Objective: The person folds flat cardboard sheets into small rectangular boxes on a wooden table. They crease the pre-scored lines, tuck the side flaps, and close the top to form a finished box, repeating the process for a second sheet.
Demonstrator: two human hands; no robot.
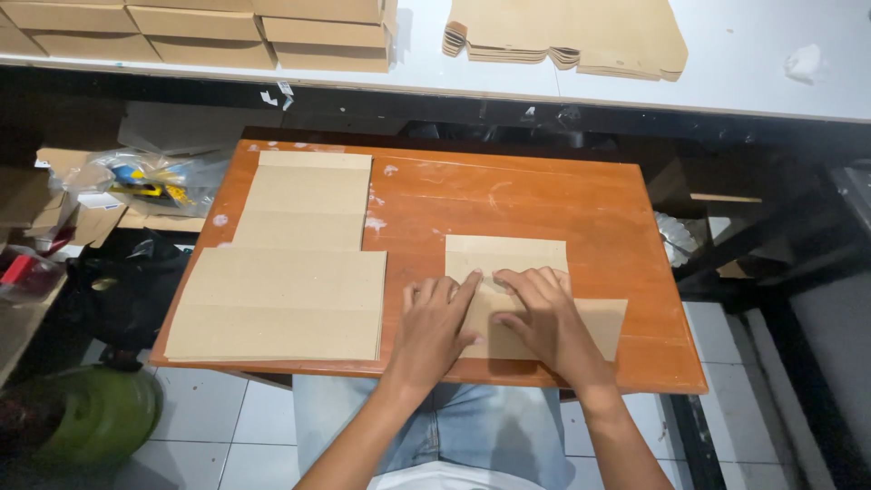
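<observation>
Both yr hands flat, fingers spread, pressing folded kraft sheet (508,272) nr counter's (544,195) front edge, right of centre: left hand (435,331) & right hand (544,322) side by side, no grip closed. Flat kraft stack (290,263) along left edge.

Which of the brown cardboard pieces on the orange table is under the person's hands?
The small folded piece right of centre: both the left hand and the right hand press on it. The two larger sheets lie untouched to the left.
</observation>
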